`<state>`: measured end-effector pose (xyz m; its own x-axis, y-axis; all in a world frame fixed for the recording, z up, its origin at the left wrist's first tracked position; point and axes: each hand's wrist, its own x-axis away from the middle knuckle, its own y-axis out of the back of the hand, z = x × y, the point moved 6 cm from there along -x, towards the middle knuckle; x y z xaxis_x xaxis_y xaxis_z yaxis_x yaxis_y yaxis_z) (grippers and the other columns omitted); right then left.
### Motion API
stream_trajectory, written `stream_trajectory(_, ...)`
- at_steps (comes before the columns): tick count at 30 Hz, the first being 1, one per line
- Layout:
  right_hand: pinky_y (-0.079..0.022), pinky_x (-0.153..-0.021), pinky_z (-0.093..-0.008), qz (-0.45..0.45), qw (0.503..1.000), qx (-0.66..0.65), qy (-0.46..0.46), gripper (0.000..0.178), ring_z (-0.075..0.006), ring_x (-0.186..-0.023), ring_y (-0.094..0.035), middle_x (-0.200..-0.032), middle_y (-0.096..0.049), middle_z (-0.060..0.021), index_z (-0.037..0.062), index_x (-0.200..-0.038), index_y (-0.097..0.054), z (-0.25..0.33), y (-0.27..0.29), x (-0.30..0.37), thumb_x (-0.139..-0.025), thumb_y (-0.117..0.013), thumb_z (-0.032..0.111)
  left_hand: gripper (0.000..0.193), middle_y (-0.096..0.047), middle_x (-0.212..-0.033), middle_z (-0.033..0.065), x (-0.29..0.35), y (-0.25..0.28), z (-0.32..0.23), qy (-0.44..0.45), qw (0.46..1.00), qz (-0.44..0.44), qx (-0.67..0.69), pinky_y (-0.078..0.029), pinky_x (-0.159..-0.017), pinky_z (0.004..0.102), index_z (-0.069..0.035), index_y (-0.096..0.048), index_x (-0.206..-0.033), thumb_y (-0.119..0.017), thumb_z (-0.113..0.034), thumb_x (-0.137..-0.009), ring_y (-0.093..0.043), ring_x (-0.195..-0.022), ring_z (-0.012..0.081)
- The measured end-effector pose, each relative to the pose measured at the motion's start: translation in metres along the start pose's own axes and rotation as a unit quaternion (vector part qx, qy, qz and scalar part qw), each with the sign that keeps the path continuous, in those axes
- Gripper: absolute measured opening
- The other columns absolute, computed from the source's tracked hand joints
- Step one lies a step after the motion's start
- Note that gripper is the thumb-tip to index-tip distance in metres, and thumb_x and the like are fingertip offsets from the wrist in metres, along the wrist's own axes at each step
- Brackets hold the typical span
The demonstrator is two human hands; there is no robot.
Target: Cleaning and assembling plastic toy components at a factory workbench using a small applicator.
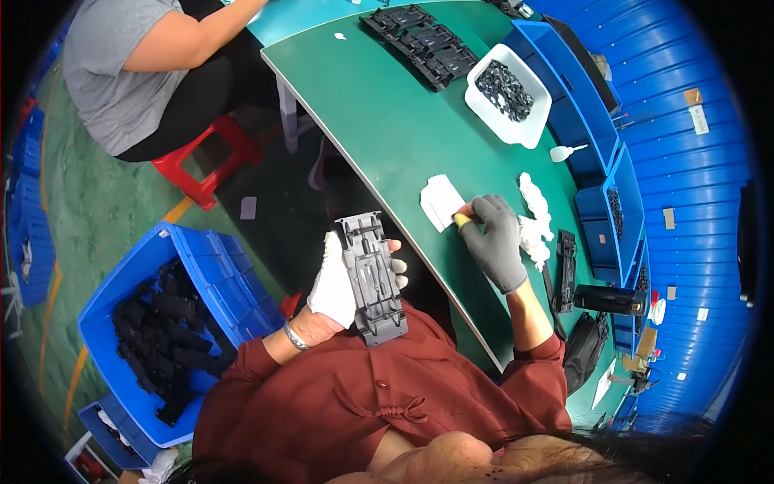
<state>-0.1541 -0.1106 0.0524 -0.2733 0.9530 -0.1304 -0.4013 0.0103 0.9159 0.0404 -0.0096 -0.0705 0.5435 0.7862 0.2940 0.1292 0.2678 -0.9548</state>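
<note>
My left hand (333, 284), in a white glove with bare fingertips, is wrapped round a long dark-grey plastic frame (376, 284) with ribs and cut-outs. I hold it in front of my body, beside the table's edge. My right hand (492, 242), in a grey glove with a yellow fingertip, is over the green table (387, 153). Its thumb and fingers come together at the right edge of a small white sheet (441, 200). What lies between those fingertips, if anything, is too small to make out.
Crumpled white cloth or tissue (534, 222) lies right of my hand. A white tub (509, 97) of small black parts and several black frames (421, 44) stand farther off. Blue bins (617, 202) line the right side. A blue crate (181, 242) sits left; a person (121, 73) sits far left.
</note>
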Motion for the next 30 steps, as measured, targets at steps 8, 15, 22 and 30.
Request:
stream_trajectory(8, -0.042, -0.073, -0.0414, -0.063, 0.973, 0.125, 0.182, 0.019, -0.0286, -0.082, -0.056, -0.082, -0.057, -0.0074, 0.0104, -0.086, -0.064, 0.041, 0.004, 0.018, -0.070, -0.072, 0.005, 0.092, -0.064, -0.128, 0.0160, 0.001, -0.007, -0.002, -0.034, 0.999, -0.007, -0.035, -0.060, -0.087, 0.0497, -0.003, -0.046, -0.145, -0.018, -0.077, -0.099, -0.069, -0.101, 0.0356)
stream_trajectory(15, -0.045, -0.069, -0.0375, -0.056, 0.983, -0.146, 0.099, 0.017, -0.0275, -0.078, -0.057, -0.084, -0.060, -0.0084, 0.0047, -0.090, -0.070, 0.068, 0.019, 0.040, -0.075, -0.072, 0.000, 0.103, -0.068, -0.116, 0.0206, 0.005, -0.025, 0.008, 0.025, 0.997, 0.055, -0.049, -0.059, -0.089, 0.0460, 0.000, -0.049, -0.143, -0.014, -0.083, -0.094, -0.070, -0.101, 0.0355)
stream_trajectory(22, -0.050, -0.070, -0.0287, -0.001, 0.965, -0.256, 0.064, 0.021, -0.0212, -0.079, -0.067, -0.093, -0.069, -0.0112, -0.0008, -0.098, -0.071, 0.107, 0.000, 0.053, -0.081, -0.069, -0.012, 0.082, -0.057, -0.143, 0.0151, 0.005, -0.029, 0.016, -0.017, 0.995, -0.018, -0.094, -0.045, -0.112, 0.0460, -0.007, -0.047, -0.148, -0.028, -0.072, -0.102, -0.057, -0.128, 0.0295)
stream_trajectory(30, -0.048, -0.062, -0.0326, -0.106, 0.968, -0.178, 0.141, 0.022, -0.0240, -0.068, -0.062, -0.084, -0.067, -0.0098, 0.0019, -0.096, -0.072, 0.115, -0.009, 0.058, -0.077, -0.075, -0.008, 0.081, -0.056, -0.143, 0.0133, 0.005, -0.043, 0.021, -0.028, 0.989, -0.003, -0.147, -0.042, -0.114, 0.0412, -0.008, -0.040, -0.154, -0.025, -0.070, -0.104, -0.055, -0.130, 0.0274)
